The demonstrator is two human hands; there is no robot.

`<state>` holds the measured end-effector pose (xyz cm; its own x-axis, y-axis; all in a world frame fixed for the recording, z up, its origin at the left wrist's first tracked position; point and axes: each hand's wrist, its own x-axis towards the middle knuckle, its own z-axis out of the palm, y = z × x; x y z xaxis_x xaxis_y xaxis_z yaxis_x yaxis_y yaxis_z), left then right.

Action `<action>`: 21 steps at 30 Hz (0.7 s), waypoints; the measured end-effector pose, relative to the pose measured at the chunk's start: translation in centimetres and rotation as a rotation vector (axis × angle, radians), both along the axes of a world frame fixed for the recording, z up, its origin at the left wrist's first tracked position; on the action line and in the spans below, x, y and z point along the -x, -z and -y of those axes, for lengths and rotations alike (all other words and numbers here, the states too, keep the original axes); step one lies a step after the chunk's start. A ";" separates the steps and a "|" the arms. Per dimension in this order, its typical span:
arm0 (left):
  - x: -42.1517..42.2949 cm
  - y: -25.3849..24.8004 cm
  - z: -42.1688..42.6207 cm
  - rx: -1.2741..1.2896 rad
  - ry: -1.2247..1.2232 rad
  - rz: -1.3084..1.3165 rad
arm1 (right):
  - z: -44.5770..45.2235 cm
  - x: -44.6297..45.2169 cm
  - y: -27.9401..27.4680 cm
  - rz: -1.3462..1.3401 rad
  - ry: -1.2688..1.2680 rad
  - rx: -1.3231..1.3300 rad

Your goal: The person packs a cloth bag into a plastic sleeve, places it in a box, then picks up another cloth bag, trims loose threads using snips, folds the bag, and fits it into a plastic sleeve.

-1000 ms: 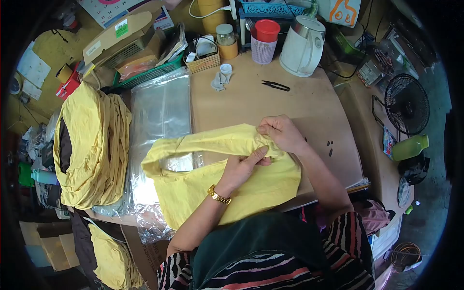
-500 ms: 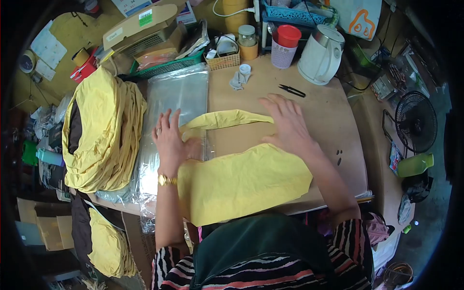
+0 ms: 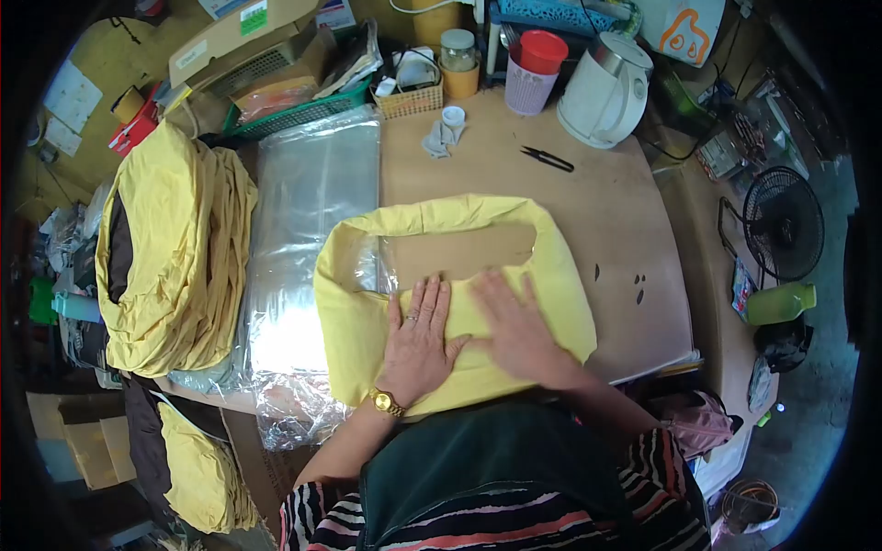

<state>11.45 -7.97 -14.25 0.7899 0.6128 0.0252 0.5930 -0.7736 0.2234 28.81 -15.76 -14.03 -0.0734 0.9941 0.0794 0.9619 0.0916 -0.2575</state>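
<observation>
A yellow cloth bag (image 3: 354, 342) lies flat in front of me, its wide strap (image 3: 441, 213) curving in a loop away from my body. My left hand (image 3: 418, 335), with a ring and a gold watch, presses palm down on the bag's body, fingers stretched out and open. Beside it, my right hand (image 3: 514, 331) rests over the bag's right half, somewhat blurred, its fingers spread. Neither hand grips anything. Under the bag's left side runs a stack of clear plastic sleeves (image 3: 312, 193). Black thread snips (image 3: 548, 159) lie beyond the strap on the right.
A tall pile of yellow bags (image 3: 175, 257) stands at the left, with another yellow pile (image 3: 202, 468) below it. Along the back are a green basket (image 3: 303, 112), a white kettle (image 3: 602, 92) and a lilac cup (image 3: 530, 89). A black fan (image 3: 783, 223) stands far right.
Both hands have moved from around the strap down onto the bag's body, and lie flat there. The strap, partly covered before, now forms a full open loop. The view has shifted slightly.
</observation>
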 end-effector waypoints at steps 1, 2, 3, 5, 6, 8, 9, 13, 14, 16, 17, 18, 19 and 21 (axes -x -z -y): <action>0.1 -0.1 0.0 -0.018 -0.007 -0.006 | 0.7 -1.5 0.1 -0.005 0.005 0.013; 0.1 -0.1 0.0 -0.037 -0.023 -0.008 | 0.8 -3.7 -0.4 0.254 0.215 0.009; -0.3 -0.1 0.2 -0.026 -0.033 -0.010 | 1.0 -4.8 -0.9 0.514 0.416 0.002; -1.6 -0.3 0.2 -0.027 -0.048 0.013 | 1.3 -4.0 -1.8 0.354 0.405 -0.052; -1.9 -0.6 0.3 -0.019 -0.054 0.010 | 1.6 -3.7 -2.4 0.195 0.402 -0.105; -2.0 -2.1 1.0 0.128 0.102 0.104 | 2.9 -3.3 -3.8 0.147 0.279 0.051; -1.2 -3.9 1.3 0.150 0.107 0.092 | 3.7 -3.2 -4.8 0.099 0.160 0.196; 5.2 -7.6 0.9 0.214 0.350 -0.170 | 7.5 -7.4 -7.6 -0.029 0.088 0.281; 6.8 -7.3 0.6 0.185 0.323 -0.168 | 7.9 -7.8 -7.3 0.008 0.067 0.026; 8.8 -6.8 0.5 0.166 0.294 -0.174 | 8.8 -9.3 -5.5 0.029 0.078 0.019; 9.3 -6.5 0.4 0.111 0.273 -0.163 | 8.9 -9.8 -4.7 0.060 0.085 -0.002; 9.6 -6.2 0.1 0.052 0.251 -0.149 | 8.6 -9.9 -4.4 0.059 0.082 -0.003; 10.0 -5.6 -0.2 0.054 0.244 -0.148 | 8.4 -10.0 -4.2 0.034 0.035 -0.092; 10.3 -4.4 -1.4 -0.052 0.201 -0.126 | 8.1 -10.0 -4.0 0.007 -0.018 -0.193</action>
